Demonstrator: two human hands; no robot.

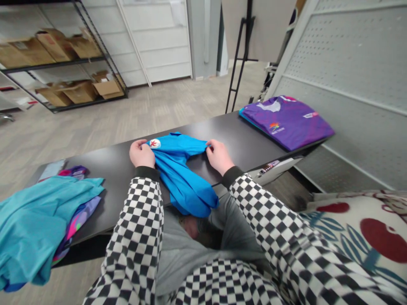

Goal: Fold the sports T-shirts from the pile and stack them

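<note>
A bright blue shirt (182, 169) with a round white and red badge (154, 143) lies partly on the dark table (203, 127), its lower part hanging over the front edge toward my lap. My left hand (142, 154) grips the cloth beside the badge, fingers closed. At the other side, my right hand (219, 156) pinches the end of a blue sleeve between thumb and fingers. The sleeve is drawn out between the two hands. Folds hide the rest of the shirt's shape.
Folded purple shirts (286, 120) are stacked at the table's right end. A loose teal shirt (41, 216) and other coloured garments hang over its left end. A patterned cushion or cloth (359, 228) sits at my right. Behind stand a shelf with cardboard boxes (57, 44) and a black easel (243, 55).
</note>
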